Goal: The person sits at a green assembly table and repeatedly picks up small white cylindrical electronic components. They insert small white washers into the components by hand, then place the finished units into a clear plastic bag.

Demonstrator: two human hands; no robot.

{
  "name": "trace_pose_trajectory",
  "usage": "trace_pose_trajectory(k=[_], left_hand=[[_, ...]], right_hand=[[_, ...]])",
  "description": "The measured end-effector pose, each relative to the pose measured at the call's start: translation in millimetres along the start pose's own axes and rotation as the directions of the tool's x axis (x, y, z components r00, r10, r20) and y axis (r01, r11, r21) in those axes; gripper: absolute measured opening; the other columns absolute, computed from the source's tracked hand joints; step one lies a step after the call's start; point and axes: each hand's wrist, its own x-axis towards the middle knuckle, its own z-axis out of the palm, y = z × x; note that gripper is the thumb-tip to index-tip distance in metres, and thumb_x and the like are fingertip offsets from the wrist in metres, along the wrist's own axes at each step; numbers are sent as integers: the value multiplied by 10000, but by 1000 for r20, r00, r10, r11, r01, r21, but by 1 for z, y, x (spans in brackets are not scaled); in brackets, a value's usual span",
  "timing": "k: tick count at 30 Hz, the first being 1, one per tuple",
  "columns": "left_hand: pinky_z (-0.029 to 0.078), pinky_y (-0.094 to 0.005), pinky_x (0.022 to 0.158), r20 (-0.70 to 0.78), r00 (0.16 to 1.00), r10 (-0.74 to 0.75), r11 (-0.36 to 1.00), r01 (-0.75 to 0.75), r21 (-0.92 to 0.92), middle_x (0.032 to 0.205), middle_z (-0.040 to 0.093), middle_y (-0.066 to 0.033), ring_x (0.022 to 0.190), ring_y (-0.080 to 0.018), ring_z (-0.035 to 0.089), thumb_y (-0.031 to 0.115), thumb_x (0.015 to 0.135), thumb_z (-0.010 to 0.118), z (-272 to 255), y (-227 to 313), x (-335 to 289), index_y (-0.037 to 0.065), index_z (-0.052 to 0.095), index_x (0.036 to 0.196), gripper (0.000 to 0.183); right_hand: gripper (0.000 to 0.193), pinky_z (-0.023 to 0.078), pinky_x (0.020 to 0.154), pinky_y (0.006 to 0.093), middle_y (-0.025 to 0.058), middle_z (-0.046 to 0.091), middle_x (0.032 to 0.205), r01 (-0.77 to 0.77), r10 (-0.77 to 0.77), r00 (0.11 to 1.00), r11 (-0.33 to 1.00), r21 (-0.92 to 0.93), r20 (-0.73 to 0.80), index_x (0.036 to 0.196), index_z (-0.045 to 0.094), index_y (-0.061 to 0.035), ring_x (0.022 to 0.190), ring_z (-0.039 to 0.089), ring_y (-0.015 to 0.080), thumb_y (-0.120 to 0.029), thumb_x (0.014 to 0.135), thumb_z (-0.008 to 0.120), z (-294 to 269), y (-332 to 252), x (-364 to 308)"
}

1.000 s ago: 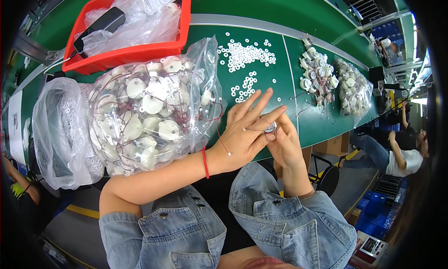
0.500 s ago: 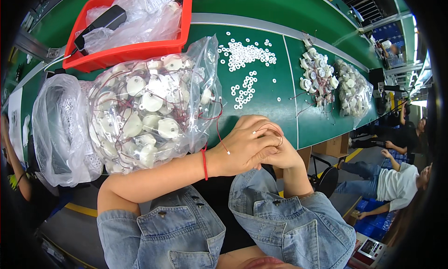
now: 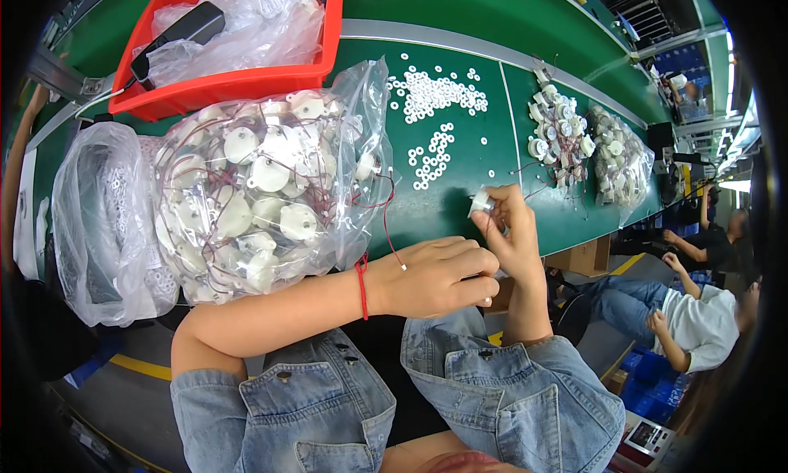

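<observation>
My right hand (image 3: 515, 239) pinches a small white plastic part (image 3: 482, 202) between thumb and fingers, above the green table. It resembles the wired round parts nearby, and a thin dark wire runs down from it. Lower and to the left, my left hand (image 3: 443, 277) is closed, its fingers curled beside the right wrist. A tiny white tip shows at those fingertips; what they hold is mostly hidden. Left of my hands lies a clear bag (image 3: 267, 177) full of white round parts with red and dark wires. Beyond my hands, white rings (image 3: 431, 95) lie scattered on the table (image 3: 460, 165).
A red bin (image 3: 222, 87) with clear bags and a black adapter (image 3: 180, 38) stands at the back left. An open bag of white rings (image 3: 111, 227) sits far left. To the right are loose wired parts (image 3: 562, 132) and another filled bag (image 3: 620, 165). Other people work at right.
My hands were together and have parted. The right hand has moved up with the white part, now visible in its fingers. The left hand stays low, fingers curled.
</observation>
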Motion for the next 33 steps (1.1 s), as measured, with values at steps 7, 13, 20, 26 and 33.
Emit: trace_pose_trajectory(k=[7, 13, 20, 26, 33], left_hand=[[513, -357, 768, -30, 996, -79, 994, 76, -75, 1041, 539, -79, 888, -251, 595, 79, 808, 710, 8, -10, -3, 49, 644, 1065, 267], [509, -358, 801, -84, 968, -237, 971, 234, -50, 1052, 537, -87, 932, -250, 588, 58, 830, 689, 2, -9, 1, 27, 646, 1089, 265], [497, -357, 826, -115, 953, -282, 958, 274, -82, 1049, 535, -79, 956, -239, 580, 62, 849, 673, 5, -11, 1, 21, 643, 1053, 210], [495, -354, 797, -129, 955, -267, 960, 252, -122, 1009, 521, -72, 937, -233, 577, 68, 839, 679, 7, -12, -4, 15, 636, 1018, 192], [493, -353, 754, -169, 961, -220, 972, 201, -120, 991, 520, -72, 893, -239, 579, 78, 807, 694, 5, -11, -4, 12, 609, 939, 170]], right_hand=[[228, 438, 729, 209, 69, 568, 957, -54, 93, 993, 894, 445, -66, 1164, 470, 12, 832, 528, 90, 8, 954, 558, 20, 6, 10], [194, 404, 652, 215, 38, 555, 876, -115, 112, 993, 928, 355, 29, 1152, 494, 12, 765, 491, 67, -80, 988, 542, 23, 9, 35], [208, 395, 629, 216, 22, 542, 822, -57, 60, 998, 981, 188, -8, 1140, 490, 11, 717, 469, 69, -86, 973, 566, 29, 1, 44], [199, 384, 618, 209, 43, 529, 869, -38, 36, 999, 977, 211, 16, 1124, 488, 21, 729, 470, 70, -37, 947, 559, 29, 3, 42], [171, 360, 570, 228, 44, 510, 848, 67, -64, 997, 992, 103, -35, 1053, 549, 34, 675, 447, 87, -23, 898, 592, 28, 12, 40]])
